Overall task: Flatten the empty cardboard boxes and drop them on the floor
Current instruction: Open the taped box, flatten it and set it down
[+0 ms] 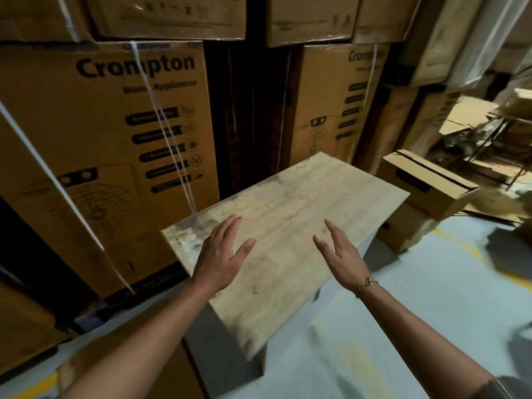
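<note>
Above the desk (302, 191), hovering with left grip (221, 254) and right grip (342, 254) spread, clasping nothing. Past the desk's far-right corner, apart from the 2, cardboard box (429, 182) lying long axis toward the right; nearer the right grip.

The single view comes from a wide-angle camera on the person's head. It looks forward and steeply down onto the worn pale wooden table (302, 203), which lies close below and fills the middle. The bare left forearm (138, 335) and right forearm (417, 326) enter from the bottom edge. Straight ahead, very near, stands a wall of brown printed cardboard cartons (100, 139); the grey floor (417, 283) shows at the right.
</note>
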A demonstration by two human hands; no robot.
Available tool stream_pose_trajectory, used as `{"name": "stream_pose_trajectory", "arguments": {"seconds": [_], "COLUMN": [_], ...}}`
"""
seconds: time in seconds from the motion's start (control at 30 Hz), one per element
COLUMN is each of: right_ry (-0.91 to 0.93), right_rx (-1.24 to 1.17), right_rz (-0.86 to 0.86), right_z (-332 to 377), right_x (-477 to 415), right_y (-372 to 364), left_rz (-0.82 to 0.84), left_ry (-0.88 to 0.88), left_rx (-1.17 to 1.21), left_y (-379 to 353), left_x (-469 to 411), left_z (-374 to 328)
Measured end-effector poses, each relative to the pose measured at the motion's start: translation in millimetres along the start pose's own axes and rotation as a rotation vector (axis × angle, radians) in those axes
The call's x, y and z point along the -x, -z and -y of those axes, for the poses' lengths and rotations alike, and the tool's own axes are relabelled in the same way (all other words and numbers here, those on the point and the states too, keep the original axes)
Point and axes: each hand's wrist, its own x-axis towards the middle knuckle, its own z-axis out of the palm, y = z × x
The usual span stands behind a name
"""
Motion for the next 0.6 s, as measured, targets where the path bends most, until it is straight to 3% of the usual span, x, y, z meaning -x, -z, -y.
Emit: {"name": "stream_pose_trajectory", "arguments": {"seconds": [0.27, 0.6], "right_ry": [-0.139, -0.309], "right_rx": [0.012, -0.025], "right_rz": [0.006, -0.044], "right_z": [-123, -253], "right_x": [-60, -150], "right_y": [107, 175], "left_rz": [0.111, 0.296], "left_ry": [-0.073, -0.097], "left_rx": [0.005, 0.084], "left_y": [-127, -259], "left_x": [-108, -261], "left_z": [-116, -172]}}
